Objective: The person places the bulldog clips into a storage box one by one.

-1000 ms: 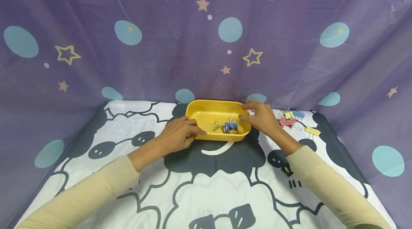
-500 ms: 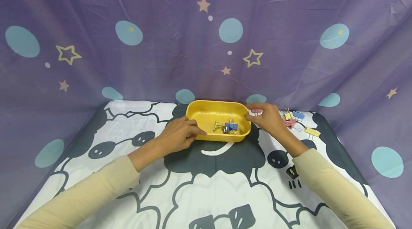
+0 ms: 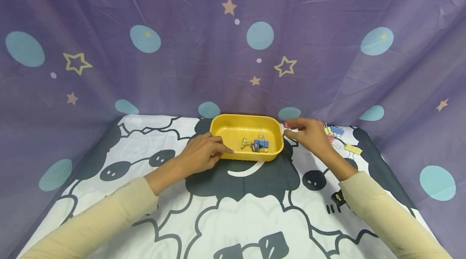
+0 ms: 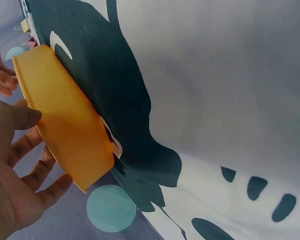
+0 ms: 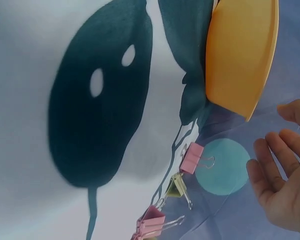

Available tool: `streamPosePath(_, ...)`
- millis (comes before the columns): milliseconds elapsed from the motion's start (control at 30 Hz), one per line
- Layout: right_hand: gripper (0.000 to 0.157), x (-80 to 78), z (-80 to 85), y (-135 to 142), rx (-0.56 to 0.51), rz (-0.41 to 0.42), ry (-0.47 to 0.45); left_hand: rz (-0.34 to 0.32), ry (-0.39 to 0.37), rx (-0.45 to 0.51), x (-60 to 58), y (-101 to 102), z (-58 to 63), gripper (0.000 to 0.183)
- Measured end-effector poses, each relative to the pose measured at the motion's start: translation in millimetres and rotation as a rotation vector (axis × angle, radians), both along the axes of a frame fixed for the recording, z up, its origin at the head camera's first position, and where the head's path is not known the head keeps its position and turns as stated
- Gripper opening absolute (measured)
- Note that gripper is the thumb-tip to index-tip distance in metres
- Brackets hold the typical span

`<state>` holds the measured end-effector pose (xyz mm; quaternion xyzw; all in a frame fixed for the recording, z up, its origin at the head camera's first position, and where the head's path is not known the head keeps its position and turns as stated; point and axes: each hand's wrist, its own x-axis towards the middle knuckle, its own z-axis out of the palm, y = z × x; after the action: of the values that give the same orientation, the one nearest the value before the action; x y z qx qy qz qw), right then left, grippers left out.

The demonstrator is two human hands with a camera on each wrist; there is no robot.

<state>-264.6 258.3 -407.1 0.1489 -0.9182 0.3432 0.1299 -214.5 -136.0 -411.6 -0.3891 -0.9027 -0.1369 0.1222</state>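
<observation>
A yellow plastic tray (image 3: 240, 122) sits at the back of the cloth-covered surface. Inside it lie a blue binder clip (image 3: 263, 143), a yellow-green binder clip (image 3: 245, 143) and a dark silvery one (image 3: 255, 147). My left hand (image 3: 201, 152) holds the tray's near left rim, its thumb against the outer wall in the left wrist view. Just right of the tray is my right hand (image 3: 310, 134), thumb and fingers apart and nothing between them in the right wrist view. A pink binder clip (image 5: 192, 158) lies near those fingers, partly hidden in the head view.
More binder clips lie right of the right hand, among them a blue one (image 3: 337, 130) and a yellow one (image 3: 353, 149). A purple curtain (image 3: 182, 48) rises directly behind the tray. The sheep-print cloth (image 3: 247, 214) covers the surface.
My right hand has moved right, from the tray's right rim to beside the pink binder clip, which came into sight. The left hand and tray have stayed put.
</observation>
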Motion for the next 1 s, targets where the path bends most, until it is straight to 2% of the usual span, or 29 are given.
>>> streamPosePath(267, 0.027, 7.4, 1.8, 13, -0.013, -0.016, 0.007, 0.011, 0.0, -0.004, -0.3, -1, -1.9, 0.041)
streamPosePath(533, 0.036, 12.6, 1.6, 26, -0.012, -0.066, 0.001, 0.002, -0.004, -0.004, -0.3, 0, -2.1, 0.04)
streamPosePath(1000, 0.04, 27.5, 8.7, 48, 0.0, -0.146, 0.02, 0.004, 0.0, -0.005, -0.4, 1, -0.6, 0.039)
